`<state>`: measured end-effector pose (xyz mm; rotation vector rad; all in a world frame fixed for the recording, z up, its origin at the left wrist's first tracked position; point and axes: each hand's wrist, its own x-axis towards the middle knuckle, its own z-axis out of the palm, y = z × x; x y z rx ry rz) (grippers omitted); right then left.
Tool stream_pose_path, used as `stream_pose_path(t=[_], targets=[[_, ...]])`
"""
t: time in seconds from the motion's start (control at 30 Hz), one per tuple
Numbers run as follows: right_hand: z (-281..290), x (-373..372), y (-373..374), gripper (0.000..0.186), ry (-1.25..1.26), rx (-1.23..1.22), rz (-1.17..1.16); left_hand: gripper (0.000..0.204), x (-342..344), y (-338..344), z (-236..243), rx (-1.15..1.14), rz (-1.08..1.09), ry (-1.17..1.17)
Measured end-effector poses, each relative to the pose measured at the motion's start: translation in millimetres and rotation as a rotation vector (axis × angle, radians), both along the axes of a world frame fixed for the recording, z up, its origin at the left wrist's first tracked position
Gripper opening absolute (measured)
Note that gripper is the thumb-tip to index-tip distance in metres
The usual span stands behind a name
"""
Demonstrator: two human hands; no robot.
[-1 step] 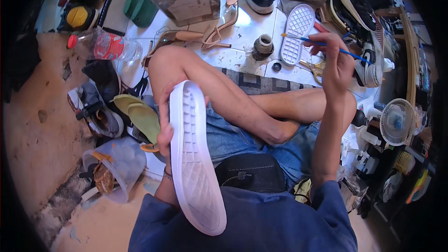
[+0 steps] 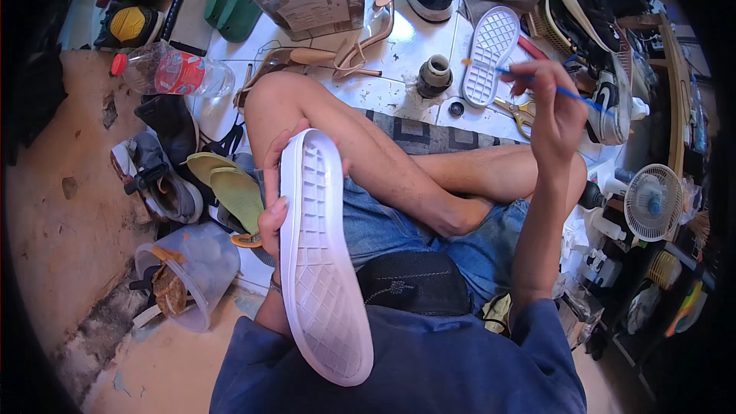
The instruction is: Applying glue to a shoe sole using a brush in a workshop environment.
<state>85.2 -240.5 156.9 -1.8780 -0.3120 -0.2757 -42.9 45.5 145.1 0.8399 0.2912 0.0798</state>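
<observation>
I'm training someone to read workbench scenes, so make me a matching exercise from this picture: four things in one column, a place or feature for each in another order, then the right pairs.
Things
1. Brush
2. Nearer white sole
3. Farther white sole
4. Clear plastic bottle

Places or features
A. Beside yellow-handled scissors
B. Held in the left hand
C. Has a red cap
D. Held in the right hand

Right pairs: 1-D, 2-B, 3-A, 4-C.
</observation>
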Motion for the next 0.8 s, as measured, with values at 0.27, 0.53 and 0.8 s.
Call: stream_pose_path(t=[0.27,0.53,0.8], targets=[[20,-71,56,0.016,-0.022,0.135,0.404,0.087,14,-18,29,0.090,-0.102,-0.018],[31,-77,61,0.015,-0.131,-0.055,0.474,0.084,19,-34,51,0.136,-0.056,-0.089],[37,-66,57,0.015,-0.189,-0.138,0.377,0.085,24,-44,51,0.167,-0.125,-0.152]])
